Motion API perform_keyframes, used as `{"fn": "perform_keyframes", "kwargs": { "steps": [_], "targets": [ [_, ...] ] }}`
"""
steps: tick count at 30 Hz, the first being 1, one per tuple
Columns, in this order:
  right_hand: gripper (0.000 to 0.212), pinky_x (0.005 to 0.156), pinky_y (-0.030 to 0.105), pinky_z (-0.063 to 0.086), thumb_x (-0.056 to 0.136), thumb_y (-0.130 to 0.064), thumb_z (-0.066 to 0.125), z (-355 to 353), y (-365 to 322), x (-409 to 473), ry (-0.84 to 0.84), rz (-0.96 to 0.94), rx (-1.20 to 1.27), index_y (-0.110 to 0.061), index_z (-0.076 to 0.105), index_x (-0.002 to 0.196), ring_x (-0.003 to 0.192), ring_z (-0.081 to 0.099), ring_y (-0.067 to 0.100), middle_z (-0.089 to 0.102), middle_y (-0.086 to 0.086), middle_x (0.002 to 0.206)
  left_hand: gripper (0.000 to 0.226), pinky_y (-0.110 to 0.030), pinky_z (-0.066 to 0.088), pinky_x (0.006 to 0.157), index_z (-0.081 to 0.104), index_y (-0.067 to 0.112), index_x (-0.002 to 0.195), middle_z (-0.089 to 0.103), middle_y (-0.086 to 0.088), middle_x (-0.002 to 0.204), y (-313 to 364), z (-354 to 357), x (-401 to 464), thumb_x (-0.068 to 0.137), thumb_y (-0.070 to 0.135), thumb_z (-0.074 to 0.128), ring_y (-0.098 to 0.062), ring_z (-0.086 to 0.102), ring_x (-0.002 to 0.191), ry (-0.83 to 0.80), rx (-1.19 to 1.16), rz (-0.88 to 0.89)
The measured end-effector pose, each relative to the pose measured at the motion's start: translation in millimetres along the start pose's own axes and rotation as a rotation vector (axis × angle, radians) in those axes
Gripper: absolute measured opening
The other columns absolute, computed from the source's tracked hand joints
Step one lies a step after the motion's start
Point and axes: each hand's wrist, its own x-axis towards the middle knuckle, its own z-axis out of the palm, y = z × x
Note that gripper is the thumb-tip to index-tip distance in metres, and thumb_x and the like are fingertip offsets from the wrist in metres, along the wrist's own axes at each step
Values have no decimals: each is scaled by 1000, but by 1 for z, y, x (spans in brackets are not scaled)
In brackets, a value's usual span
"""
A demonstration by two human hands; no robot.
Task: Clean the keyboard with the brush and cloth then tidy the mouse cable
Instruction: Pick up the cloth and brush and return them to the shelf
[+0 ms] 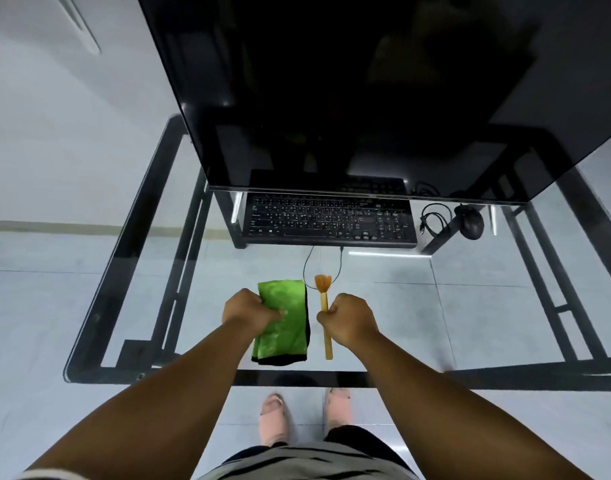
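Glass table (131, 258), black frame: carries all items listed below; pale tiled floor visible through the top

Keyboard (328, 220), black, wired: lies flat at the far side of the table, just under the lower edge of the monitor (349, 91), whose screen is dark; its thin black cord loops toward the near side

Mouse (472, 223), black: sits to the right of the keyboard, apart from it

Mouse cable (434, 220), black: gathered in loose loops between keyboard and mouse

Cloth (286, 327), green with a dark edge, folded: lies on the glass near the front edge, well apart from the keyboard

Left hand (250, 311): fingers curled over the left side of the cloth, gripping it; cloth appears to rest on the table

Brush (324, 317), wooden handle, tan bristles: just beside the cloth on its right, bristles pointing toward the keyboard, handle end toward the person

Right hand (349, 323): closed in a fist round the middle of the brush handle; whether the brush touches the glass cannot be told

Person: stands at the near edge, both forearms stretched out, feet in pale slippers (273, 415) seen below
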Motion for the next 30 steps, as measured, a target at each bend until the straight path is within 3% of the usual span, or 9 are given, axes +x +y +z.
{"fn": "perform_keyframes", "kwargs": {
  "steps": [3,9,15,18,20,22,30],
  "targets": [
    [20,60,28,46,82,-32,59,-3,1,-2,70,-2,100,-12,56,82,73,63,21,64,1,79,32,-28,41,59,45,17,77,53,2,77,2,4,2,77,27,76,-16,50,73,14,-62,69],
    [18,59,31,50,89,-25,58,-28,-8,7,185,-136,244,-10,50,88,61,59,18,62,2,71,31,-29,41,56,39,18,82,47,-4,78,13,-1,4,84,14,69,-20,47,69,-6,-404,168],
    [16,49,34,51,85,-16,63,-73,-42,16,278,-324,404,-10,50,89,52,55,17,54,-5,55,28,-37,52,61,41,18,87,62,-12,82,44,-49,-4,88,12,68,-34,68,83,21,-702,343],
    [19,54,28,51,86,-20,69,-98,-73,18,354,-431,469,-11,53,90,57,61,15,56,-8,55,24,-31,53,58,41,17,88,62,-8,78,65,-86,-15,90,10,65,-21,66,73,77,-795,453],
    [19,54,20,49,85,-25,71,-116,-102,17,403,-501,492,-15,55,91,59,62,8,60,-6,58,22,-40,57,66,44,18,91,65,-11,86,78,-115,-21,90,12,64,-23,66,76,111,-842,521],
    [19,59,22,50,84,-30,72,-132,-132,17,448,-556,511,-20,57,91,60,61,6,63,-5,63,20,-43,56,69,45,22,89,67,-9,88,91,-146,-27,92,12,63,-24,67,77,157,-874,584],
    [19,61,29,54,80,-29,75,-185,-275,-1,554,-766,660,-24,57,85,56,61,7,63,-4,61,14,-34,55,55,47,21,98,72,1,79,122,-293,-40,94,14,58,-15,70,69,278,-951,785]
  ]
}}
